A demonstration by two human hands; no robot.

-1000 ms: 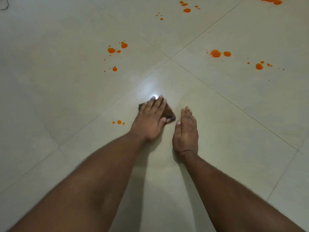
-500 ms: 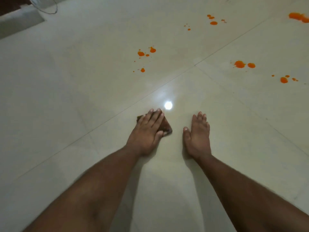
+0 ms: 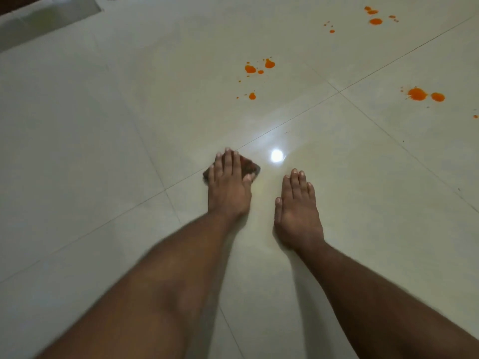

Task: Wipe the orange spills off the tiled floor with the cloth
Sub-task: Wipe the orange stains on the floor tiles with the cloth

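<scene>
Orange spills (image 3: 260,69) lie ahead and slightly right of your left hand (image 3: 229,187), which presses the brown cloth (image 3: 250,167) flat under straight fingers; that hand is nearer them. Your right hand (image 3: 298,213) rests open-palmed on the tiled floor (image 3: 103,125), holding nothing; farther spots sit beyond it.

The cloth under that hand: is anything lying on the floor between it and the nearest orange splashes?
Nothing visible. The left hand presses the cloth flat; only bare tile and a grout line separate it from the nearest orange splashes. The right hand rests off to the side.

brown cloth (image 3: 250,167) flat; orange spills (image 3: 259,68) beyond
</scene>
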